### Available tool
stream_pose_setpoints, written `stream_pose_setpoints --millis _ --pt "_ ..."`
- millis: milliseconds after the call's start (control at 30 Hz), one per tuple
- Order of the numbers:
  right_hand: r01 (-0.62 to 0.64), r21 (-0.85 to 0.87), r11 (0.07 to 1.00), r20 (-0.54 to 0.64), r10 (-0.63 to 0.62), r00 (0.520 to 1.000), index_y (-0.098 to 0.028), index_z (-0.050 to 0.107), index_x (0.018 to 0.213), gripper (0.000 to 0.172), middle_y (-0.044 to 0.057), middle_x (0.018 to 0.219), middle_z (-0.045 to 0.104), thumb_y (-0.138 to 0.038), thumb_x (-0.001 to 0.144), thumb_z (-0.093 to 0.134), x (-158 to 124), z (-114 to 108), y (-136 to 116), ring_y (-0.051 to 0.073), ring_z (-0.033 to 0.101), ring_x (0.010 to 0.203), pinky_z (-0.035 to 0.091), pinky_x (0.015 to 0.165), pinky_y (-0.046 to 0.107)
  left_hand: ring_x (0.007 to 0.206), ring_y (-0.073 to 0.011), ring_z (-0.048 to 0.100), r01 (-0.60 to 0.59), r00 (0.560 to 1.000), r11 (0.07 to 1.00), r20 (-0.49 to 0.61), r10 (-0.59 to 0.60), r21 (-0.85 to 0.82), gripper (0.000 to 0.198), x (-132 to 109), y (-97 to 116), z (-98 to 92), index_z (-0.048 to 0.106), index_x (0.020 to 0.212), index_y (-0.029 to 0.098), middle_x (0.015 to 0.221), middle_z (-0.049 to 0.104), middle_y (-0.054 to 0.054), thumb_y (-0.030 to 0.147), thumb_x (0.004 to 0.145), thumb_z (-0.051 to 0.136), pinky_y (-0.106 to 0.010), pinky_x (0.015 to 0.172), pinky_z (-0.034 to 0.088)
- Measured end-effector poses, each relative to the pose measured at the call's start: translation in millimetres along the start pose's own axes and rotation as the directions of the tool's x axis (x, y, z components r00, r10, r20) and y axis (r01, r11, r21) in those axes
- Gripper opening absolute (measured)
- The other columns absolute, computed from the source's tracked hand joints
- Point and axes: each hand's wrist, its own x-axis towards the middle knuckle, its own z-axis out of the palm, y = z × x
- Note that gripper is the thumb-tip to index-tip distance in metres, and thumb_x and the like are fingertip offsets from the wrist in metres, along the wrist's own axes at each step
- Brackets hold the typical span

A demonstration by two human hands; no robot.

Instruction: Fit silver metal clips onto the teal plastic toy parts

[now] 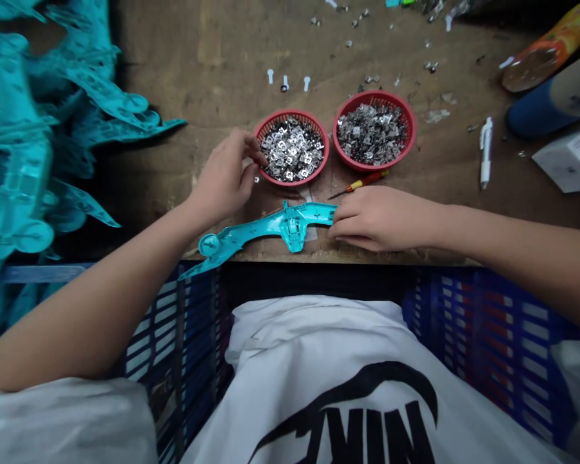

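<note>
A glossy teal moulded-plastic part (270, 229), long and curved, with a round boss at its left end and a winged bulge at its middle, lies along the near edge of the worn wooden tabletop (149, 77). Its left tip juts past that edge. The right hand (381, 219) covers the part's right end, fingers pressed together and clamped around it. The left hand (225, 177) sits at the rim of a round red plastic mesh basket (325, 154), fingers curled, with the thumb and forefinger close together; whether they pinch anything is hidden.

That basket is heaped with small stamped silver metal clips (292, 151). Just to its right, a slightly larger round red mesh basket (374, 169) holds a similar heap of silver metal clips (372, 134). A slim screwdriver with a red and yellow handle (362, 183) lies just below the larger basket, near the right hand. A white retractable pen (486, 151) lies further right. Loose metal bits (357, 32) are scattered along the far part of the tabletop. A tangled mound of teal plastic parts (29, 148) rises past the left edge, above a blue slatted plastic crate (183, 348).
</note>
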Motion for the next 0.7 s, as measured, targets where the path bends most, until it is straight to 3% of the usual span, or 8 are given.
stream_pose_setpoints --millis 133,267,433,533,700 --pt "0.0 0.006 1.0 0.008 0.0 1.0 -0.02 0.092 0.12 0.028 0.01 0.107 0.085 -0.02 0.128 0.064 0 1 1 0.025 0.067 0.088 0.038 0.083 0.04 0.141 -0.0402 0.084 -0.022 1.0 0.998 -0.004 0.022 0.051 0.014 2 1 -5.0 0.079 0.124 0.034 0.134 0.092 -0.01 0.034 0.112 0.071 -0.066 0.125 0.073" --pt "0.002 0.01 1.0 0.024 -0.002 1.0 -0.02 0.091 0.119 0.029 0.01 0.106 0.085 -0.021 0.128 0.064 0 3 1 0.025 0.066 0.086 0.037 0.082 0.04 0.141 -0.0414 0.084 -0.029 1.0 0.998 -0.007 0.03 0.062 0.025 3 1 -6.0 0.087 0.122 0.036 0.133 0.093 -0.008 0.028 0.109 0.067 -0.069 0.123 0.073" --pt "0.006 -0.008 1.0 0.033 -0.006 0.999 -0.02 0.089 0.115 0.03 0.01 0.104 0.085 -0.022 0.129 0.063 -1 5 0 0.025 0.065 0.086 0.037 0.082 0.041 0.143 -0.0443 0.082 -0.007 1.0 1.0 0.013 0.007 0.026 0.026 5 -1 -4.8 0.091 0.122 0.035 0.133 0.093 -0.01 0.031 0.108 0.069 -0.074 0.129 0.069" --pt "0.01 -0.001 1.0 0.039 -0.01 0.999 -0.02 0.089 0.114 0.03 0.01 0.104 0.085 -0.021 0.128 0.062 1 5 0 0.025 0.064 0.085 0.035 0.081 0.041 0.149 -0.044 0.08 -0.035 0.998 0.999 0.042 0.036 -0.012 0.027 5 -2 -1.6 0.09 0.126 0.036 0.145 0.092 -0.01 0.035 0.111 0.068 -0.077 0.143 0.06" --pt "0.007 -0.016 1.0 0.069 -0.006 0.998 -0.02 0.086 0.105 0.032 0.009 0.099 0.083 -0.021 0.128 0.063 5 4 -3 0.025 0.062 0.082 0.032 0.08 0.041 0.182 -0.0455 0.062 -0.104 0.987 0.994 0.122 0.101 0.022 0.036 3 -3 6.9 0.089 0.141 0.034 0.175 0.084 -0.009 0.042 0.12 0.061 -0.081 0.156 0.044"
